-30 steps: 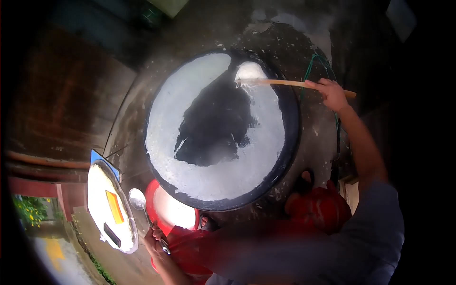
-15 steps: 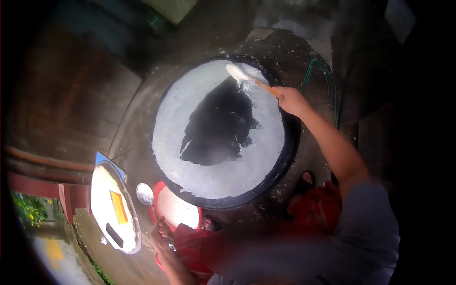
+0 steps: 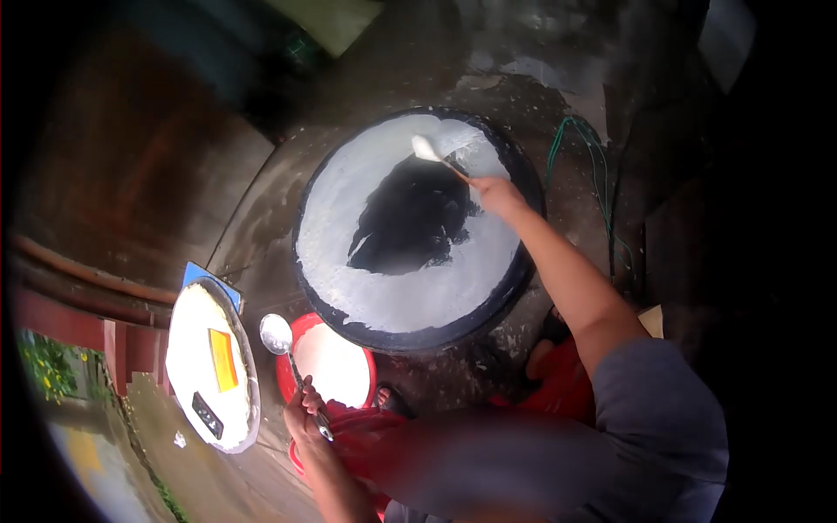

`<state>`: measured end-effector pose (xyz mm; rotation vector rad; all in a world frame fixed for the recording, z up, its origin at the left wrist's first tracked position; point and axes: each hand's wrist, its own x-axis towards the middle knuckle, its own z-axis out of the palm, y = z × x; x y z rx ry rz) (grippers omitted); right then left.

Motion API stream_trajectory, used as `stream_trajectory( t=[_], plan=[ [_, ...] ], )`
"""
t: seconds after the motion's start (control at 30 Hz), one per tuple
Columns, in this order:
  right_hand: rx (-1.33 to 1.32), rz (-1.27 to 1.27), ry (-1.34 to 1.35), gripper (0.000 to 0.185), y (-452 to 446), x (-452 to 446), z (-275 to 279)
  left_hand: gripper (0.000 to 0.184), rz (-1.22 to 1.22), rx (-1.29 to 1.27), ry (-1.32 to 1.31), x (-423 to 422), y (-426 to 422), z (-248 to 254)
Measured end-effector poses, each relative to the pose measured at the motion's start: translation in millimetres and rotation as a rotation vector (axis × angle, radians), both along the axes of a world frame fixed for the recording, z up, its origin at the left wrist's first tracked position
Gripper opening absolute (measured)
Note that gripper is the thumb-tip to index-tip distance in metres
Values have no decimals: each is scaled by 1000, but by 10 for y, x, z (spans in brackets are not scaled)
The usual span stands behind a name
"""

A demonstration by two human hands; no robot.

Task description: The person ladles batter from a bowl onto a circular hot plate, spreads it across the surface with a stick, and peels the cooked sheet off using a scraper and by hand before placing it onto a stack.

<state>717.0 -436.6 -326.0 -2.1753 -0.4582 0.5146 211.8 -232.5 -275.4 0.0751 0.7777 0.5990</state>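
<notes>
A wide round black griddle carries a ring of white batter around a bare dark middle. My right hand is closed on the wooden handle of a batter spreader, whose white-coated head rests at the far inner edge of the batter. In my left hand is a metal ladle, gripped by its handle with the bowl upward and whitened. Below the ladle stands a red bucket of white batter, at the griddle's near left side.
At the left is a round tray with a white surface, bearing an orange-yellow item and a dark item. A blue board edge shows behind it. Green cord lies on the floor at the right.
My right hand and the spreader have moved left and inward toward the griddle's middle. The ladle remains in my left hand, and the whole view has shifted slightly.
</notes>
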Motion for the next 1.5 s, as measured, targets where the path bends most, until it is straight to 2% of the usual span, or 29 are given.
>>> stream_trajectory(
  t=[0.17,0.23,0.27,0.33,0.37,0.4,0.43,0.5,0.6,0.63,0.73,0.83,0.87,0.9,0.97,1.0,1.03,1.1,1.13,1.17,1.23,1.3,1.37,1.4,1.5],
  plan=[
    [-175,67,-69,34,-227,-311,327,33,-4,-18,-45,-94,-16,8],
    [-189,-312,-223,32,-500,-298,333,33,-3,-5,-43,-174,-18,-21],
    [-191,-312,-224,32,-585,-288,214,33,-3,-6,-44,-213,-25,-21],
    [-28,-313,-184,32,-564,-186,-272,33,-8,6,-33,-222,-28,-10],
    [68,-243,-25,33,-403,-153,-582,33,-8,5,-37,-209,-31,-6],
    [126,-181,-28,32,-246,-353,-514,33,-7,-16,-51,-206,-49,5],
    [31,-45,-17,29,-100,-480,-370,34,-5,-35,-64,-202,-56,35],
    [37,17,-77,30,201,-566,-235,34,11,-51,-72,-186,-72,70],
    [-77,-162,-97,31,335,-543,88,32,3,-3,-51,-180,-114,58],
    [-76,-154,-98,31,366,-565,34,33,1,4,-61,-208,-119,44],
    [-136,133,-141,33,366,-632,-115,33,-7,2,-94,-276,-146,34],
    [-139,157,-108,34,-24,-660,251,34,10,-4,-73,-318,-146,60],
    [-96,-132,-21,36,-137,-655,316,34,47,-3,-56,-305,-160,76],
    [-100,-129,-18,36,-117,-671,254,34,50,-6,-52,-305,-163,69],
    [-56,56,-54,37,59,-692,-43,34,24,-17,-105,-318,-119,45],
    [72,139,-135,38,176,-695,-360,34,2,-19,-151,-333,-101,15],
    [71,143,-131,38,151,-769,-273,34,6,-21,-148,-343,-101,19],
    [-128,254,-130,38,57,-927,144,34,-1,-22,-161,-336,-111,16],
    [-120,312,11,37,-18,-833,197,35,-6,-10,-175,-348,-115,9],
    [-121,316,8,37,-78,-774,156,35,-1,-10,-179,-328,-129,46],
    [-96,53,-158,33,-147,-705,-6,32,26,15,-66,-284,-192,111],
    [-53,-11,-78,30,-34,-778,-191,33,33,-16,-77,-288,-198,100],
    [78,260,-202,29,225,-906,-358,34,26,-6,-77,-270,-197,114],
    [77,265,-196,29,256,-962,-361,34,16,-9,-92,-271,-193,112],
    [-61,456,-145,28,186,-1181,148,33,-8,-14,-129,-306,-169,70]
  ],
)
